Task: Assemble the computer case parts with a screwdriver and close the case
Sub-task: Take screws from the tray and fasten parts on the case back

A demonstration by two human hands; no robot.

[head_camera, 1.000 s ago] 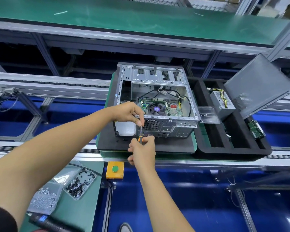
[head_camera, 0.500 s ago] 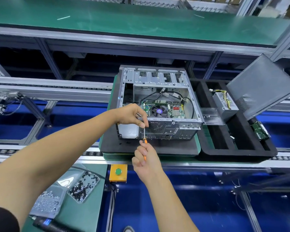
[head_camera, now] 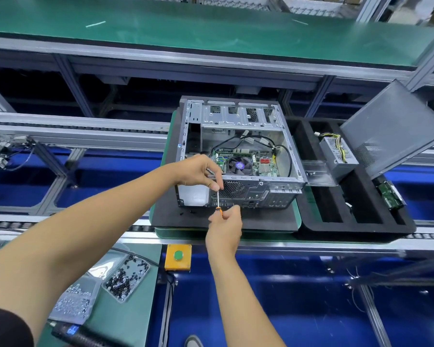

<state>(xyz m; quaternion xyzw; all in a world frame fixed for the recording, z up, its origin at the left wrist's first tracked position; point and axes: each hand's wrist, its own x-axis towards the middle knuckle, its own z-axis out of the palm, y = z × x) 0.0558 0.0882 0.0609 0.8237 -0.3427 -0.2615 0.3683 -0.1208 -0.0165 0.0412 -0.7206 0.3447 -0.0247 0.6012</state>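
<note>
— What fills your view at the line?

— Dead ahead, at twelve o'clock, the open computer case (head_camera: 238,151) lies on a black foam pad (head_camera: 261,219), its motherboard (head_camera: 246,162) and cooling fan (head_camera: 238,165) exposed. At two o'clock from it, the grey side panel (head_camera: 391,126) leans tilted over a black foam tray (head_camera: 356,221), where a power supply (head_camera: 337,156) with yellow wires sits in one compartment and a green circuit part (head_camera: 387,196) in the far-right one.

— And your hands?

— Your left hand (head_camera: 198,171) reaches in from nine o'clock, fingertips pinching the top of the screwdriver (head_camera: 218,204) shaft against the case's rear wall, just left of the fan grille. Your right hand (head_camera: 224,229) comes up from six o'clock, fingers curled round the orange handle. The tool stands nearly upright, its tip hidden behind your left fingers.

— Anything nearer you?

— At seven o'clock, two clear trays on the green bench: dark screws (head_camera: 125,279) in one, silver screws (head_camera: 73,304) in the other, touching at the corners. A black power driver (head_camera: 80,334) lies just below them. At six o'clock, a yellow box with a green button (head_camera: 178,255) hangs under the conveyor rail.
</note>
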